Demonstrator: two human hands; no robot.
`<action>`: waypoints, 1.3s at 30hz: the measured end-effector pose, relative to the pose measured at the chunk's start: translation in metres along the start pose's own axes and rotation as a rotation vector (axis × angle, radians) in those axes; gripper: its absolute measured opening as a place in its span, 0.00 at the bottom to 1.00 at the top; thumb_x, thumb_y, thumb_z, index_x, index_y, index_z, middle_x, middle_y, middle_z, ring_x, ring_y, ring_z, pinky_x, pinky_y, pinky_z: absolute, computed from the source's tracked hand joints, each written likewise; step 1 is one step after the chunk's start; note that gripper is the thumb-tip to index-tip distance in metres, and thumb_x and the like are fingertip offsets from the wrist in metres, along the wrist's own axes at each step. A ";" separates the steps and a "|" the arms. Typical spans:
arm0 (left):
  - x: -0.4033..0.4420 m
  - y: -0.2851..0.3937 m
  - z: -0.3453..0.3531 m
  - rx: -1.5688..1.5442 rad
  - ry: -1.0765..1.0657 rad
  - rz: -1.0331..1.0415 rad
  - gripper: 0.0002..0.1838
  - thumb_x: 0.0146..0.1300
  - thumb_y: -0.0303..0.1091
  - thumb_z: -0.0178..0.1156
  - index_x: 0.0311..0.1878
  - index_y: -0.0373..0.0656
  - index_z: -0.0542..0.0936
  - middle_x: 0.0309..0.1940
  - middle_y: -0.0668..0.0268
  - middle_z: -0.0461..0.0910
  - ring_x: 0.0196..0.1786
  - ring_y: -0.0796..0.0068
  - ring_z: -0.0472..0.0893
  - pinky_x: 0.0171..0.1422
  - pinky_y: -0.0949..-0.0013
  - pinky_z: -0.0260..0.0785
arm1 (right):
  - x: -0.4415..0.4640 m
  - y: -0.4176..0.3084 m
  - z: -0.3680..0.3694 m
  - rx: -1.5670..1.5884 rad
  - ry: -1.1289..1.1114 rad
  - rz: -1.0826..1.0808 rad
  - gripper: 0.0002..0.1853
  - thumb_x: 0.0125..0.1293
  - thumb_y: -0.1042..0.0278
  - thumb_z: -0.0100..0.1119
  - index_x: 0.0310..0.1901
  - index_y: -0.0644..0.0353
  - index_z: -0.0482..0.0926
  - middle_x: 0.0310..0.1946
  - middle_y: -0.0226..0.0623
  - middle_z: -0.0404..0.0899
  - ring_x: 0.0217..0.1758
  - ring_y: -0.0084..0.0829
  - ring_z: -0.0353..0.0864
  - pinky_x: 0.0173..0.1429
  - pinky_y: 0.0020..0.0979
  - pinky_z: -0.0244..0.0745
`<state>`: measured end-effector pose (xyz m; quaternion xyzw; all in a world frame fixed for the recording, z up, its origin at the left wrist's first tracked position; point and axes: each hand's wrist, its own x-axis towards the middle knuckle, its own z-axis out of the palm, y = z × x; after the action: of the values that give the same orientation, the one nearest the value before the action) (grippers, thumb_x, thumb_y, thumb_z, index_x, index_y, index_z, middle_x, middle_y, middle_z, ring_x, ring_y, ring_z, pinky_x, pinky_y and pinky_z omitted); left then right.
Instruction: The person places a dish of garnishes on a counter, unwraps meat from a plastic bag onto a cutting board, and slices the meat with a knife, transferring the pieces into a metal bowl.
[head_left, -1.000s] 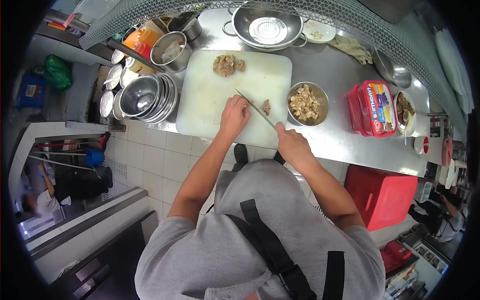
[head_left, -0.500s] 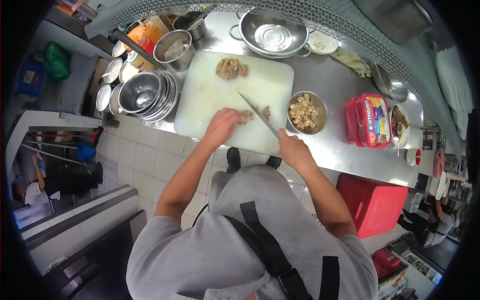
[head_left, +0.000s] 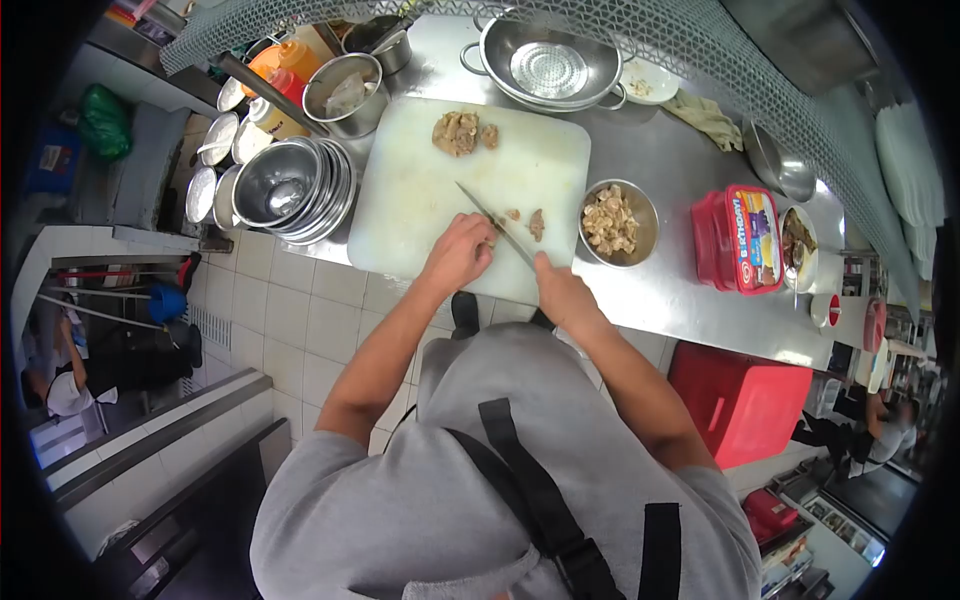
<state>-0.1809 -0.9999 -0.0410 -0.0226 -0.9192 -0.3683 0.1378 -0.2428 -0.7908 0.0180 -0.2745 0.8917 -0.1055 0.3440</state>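
Observation:
My right hand (head_left: pixel 566 292) is wrapped around the handle of a kitchen knife (head_left: pixel 503 228), whose blade points up and left across the white cutting board (head_left: pixel 405 185). Close to the blade's left side, my left hand (head_left: pixel 458 252) has its fingers curled on a piece of meat, mostly hidden under them. To the right of the blade lie a small bit of meat (head_left: pixel 513 214) and a longer strip of meat (head_left: pixel 537 225). A larger lump of meat (head_left: pixel 457 133) rests near the board's far edge. Beside the board, a steel bowl (head_left: pixel 649 240) holds chopped meat (head_left: pixel 609 220).
Stacked steel bowls (head_left: pixel 335 200) and a steel pot (head_left: pixel 365 118) stand left of the board. Behind it is a colander (head_left: pixel 550 70). A red tub (head_left: pixel 738 240) sits on the right, above a red bin (head_left: pixel 740 405). Other people are at both far sides.
The knife and my right hand have shifted left, nearer my left hand. My left hand has turned and curled more. A small bit of meat now lies separately right of the blade.

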 end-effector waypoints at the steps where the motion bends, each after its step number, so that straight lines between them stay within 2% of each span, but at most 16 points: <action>1: -0.004 0.002 -0.001 -0.016 -0.001 0.007 0.10 0.48 0.19 0.62 0.36 0.41 0.78 0.42 0.61 0.78 0.46 0.56 0.76 0.50 0.59 0.73 | -0.003 -0.001 -0.003 0.006 -0.015 -0.007 0.11 0.70 0.74 0.41 0.52 0.60 0.65 0.41 0.61 0.81 0.47 0.62 0.83 0.51 0.56 0.77; 2: -0.004 0.006 -0.003 -0.015 0.004 0.017 0.10 0.48 0.19 0.62 0.36 0.41 0.78 0.42 0.61 0.78 0.46 0.56 0.76 0.50 0.59 0.73 | -0.003 0.000 -0.008 -0.042 -0.015 -0.006 0.12 0.71 0.72 0.39 0.53 0.60 0.65 0.42 0.61 0.81 0.46 0.62 0.83 0.51 0.55 0.78; 5: -0.008 0.019 -0.009 0.006 0.102 0.006 0.11 0.48 0.20 0.64 0.36 0.40 0.78 0.41 0.61 0.78 0.46 0.56 0.77 0.51 0.60 0.73 | -0.016 -0.005 -0.026 -0.067 -0.022 0.012 0.12 0.70 0.74 0.40 0.54 0.60 0.65 0.41 0.60 0.81 0.46 0.60 0.83 0.52 0.53 0.78; 7: -0.010 0.017 0.000 0.025 0.219 -0.094 0.11 0.48 0.20 0.65 0.37 0.39 0.79 0.42 0.61 0.78 0.47 0.57 0.78 0.52 0.60 0.74 | -0.029 -0.012 -0.037 -0.090 -0.052 0.010 0.13 0.69 0.75 0.41 0.54 0.60 0.65 0.41 0.60 0.81 0.47 0.59 0.83 0.52 0.53 0.78; 12: -0.014 0.006 0.014 0.028 0.182 -0.106 0.11 0.48 0.22 0.65 0.38 0.38 0.79 0.43 0.60 0.77 0.46 0.56 0.77 0.50 0.60 0.74 | -0.033 -0.016 -0.034 -0.143 -0.179 0.051 0.13 0.68 0.77 0.43 0.54 0.60 0.65 0.41 0.59 0.80 0.48 0.59 0.83 0.52 0.53 0.77; 14: -0.013 0.004 0.012 0.017 0.196 -0.096 0.11 0.48 0.21 0.64 0.38 0.38 0.79 0.42 0.59 0.77 0.46 0.56 0.77 0.50 0.60 0.74 | -0.015 -0.005 -0.005 0.010 -0.079 -0.055 0.12 0.69 0.75 0.43 0.54 0.60 0.65 0.41 0.61 0.80 0.47 0.61 0.82 0.51 0.54 0.77; 16: -0.014 0.006 0.011 -0.006 0.174 -0.076 0.12 0.48 0.20 0.63 0.38 0.37 0.79 0.42 0.59 0.77 0.46 0.56 0.77 0.51 0.60 0.74 | -0.006 -0.002 0.007 0.019 -0.068 -0.042 0.12 0.70 0.74 0.43 0.53 0.60 0.65 0.41 0.61 0.80 0.47 0.61 0.82 0.52 0.54 0.76; 21: -0.009 0.006 0.001 0.016 0.151 -0.010 0.12 0.47 0.19 0.63 0.38 0.37 0.78 0.42 0.58 0.76 0.45 0.55 0.77 0.49 0.59 0.74 | -0.005 0.003 -0.017 -0.037 -0.047 -0.087 0.12 0.70 0.72 0.43 0.53 0.60 0.64 0.41 0.61 0.80 0.47 0.61 0.82 0.52 0.54 0.76; 23: -0.019 0.011 0.003 0.000 0.114 -0.033 0.12 0.47 0.19 0.63 0.38 0.37 0.77 0.41 0.57 0.76 0.45 0.54 0.77 0.48 0.59 0.74 | -0.024 -0.003 -0.030 -0.014 -0.087 0.024 0.13 0.68 0.73 0.44 0.54 0.60 0.64 0.41 0.62 0.80 0.47 0.60 0.83 0.51 0.54 0.77; 25: -0.019 0.016 0.006 -0.045 0.143 -0.118 0.12 0.48 0.18 0.63 0.38 0.37 0.77 0.40 0.57 0.75 0.44 0.53 0.77 0.47 0.58 0.73 | -0.039 -0.009 -0.034 -0.043 -0.086 0.028 0.13 0.68 0.73 0.44 0.54 0.60 0.65 0.41 0.62 0.80 0.47 0.59 0.83 0.51 0.54 0.77; 30: -0.019 0.017 0.009 -0.043 0.166 -0.095 0.11 0.49 0.19 0.63 0.37 0.37 0.77 0.39 0.56 0.76 0.45 0.53 0.77 0.48 0.58 0.73 | -0.050 -0.018 -0.018 -0.054 -0.163 0.055 0.13 0.68 0.74 0.42 0.54 0.61 0.64 0.41 0.63 0.80 0.46 0.60 0.83 0.51 0.54 0.77; 32: -0.019 0.014 0.008 -0.036 0.165 -0.098 0.10 0.49 0.19 0.63 0.37 0.37 0.77 0.39 0.56 0.76 0.45 0.53 0.78 0.50 0.59 0.73 | -0.032 -0.011 0.017 0.070 0.003 -0.033 0.13 0.69 0.73 0.41 0.54 0.61 0.64 0.39 0.63 0.80 0.45 0.61 0.83 0.50 0.55 0.77; 35: -0.018 0.013 0.001 -0.002 0.095 -0.170 0.11 0.49 0.19 0.63 0.38 0.38 0.77 0.40 0.55 0.76 0.46 0.52 0.78 0.51 0.58 0.73 | -0.015 -0.017 0.026 0.042 0.064 -0.027 0.12 0.69 0.73 0.42 0.53 0.62 0.64 0.38 0.62 0.80 0.44 0.61 0.83 0.49 0.55 0.77; 37: -0.015 0.021 -0.004 0.012 0.150 -0.047 0.12 0.48 0.19 0.63 0.38 0.38 0.77 0.38 0.56 0.75 0.42 0.53 0.76 0.48 0.57 0.73 | -0.013 -0.012 0.013 0.022 0.014 -0.026 0.12 0.69 0.73 0.42 0.53 0.62 0.64 0.38 0.61 0.81 0.43 0.61 0.83 0.49 0.55 0.77; 39: -0.013 0.013 0.001 0.019 0.138 -0.047 0.13 0.48 0.19 0.63 0.39 0.38 0.77 0.38 0.56 0.75 0.43 0.53 0.76 0.48 0.57 0.73 | -0.016 -0.009 -0.006 -0.008 -0.020 -0.026 0.12 0.69 0.73 0.42 0.52 0.62 0.64 0.37 0.61 0.81 0.43 0.61 0.83 0.49 0.55 0.77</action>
<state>-0.1665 -0.9895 -0.0364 0.0259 -0.9112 -0.3635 0.1923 -0.2335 -0.7891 0.0347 -0.2886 0.8850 -0.1037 0.3503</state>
